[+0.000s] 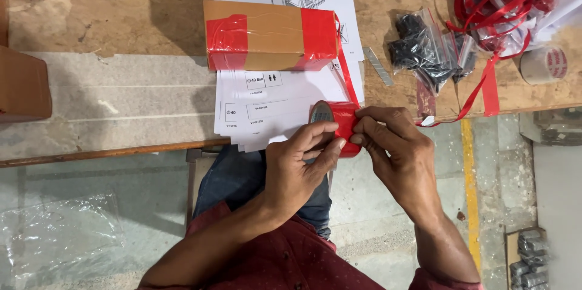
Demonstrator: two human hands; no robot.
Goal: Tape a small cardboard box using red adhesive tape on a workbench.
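Left hand [297, 166] and right hand [394, 150] both pinch the red adhesive tape roll [336, 126], at six o'clock from the red-taped brown cardboard box [271, 35]. The taut strip could twist, sticking to itself.

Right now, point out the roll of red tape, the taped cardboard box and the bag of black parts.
Roll of red tape [339, 121]: head view, on its red outer band.
Taped cardboard box [270, 34]: head view, on its bare brown top.
Bag of black parts [418, 47]: head view, on the black pieces inside.

Both hands, left hand [297, 166] and right hand [394, 150], grip a red tape roll [336, 123] just below a red-taped cardboard box [270, 35].
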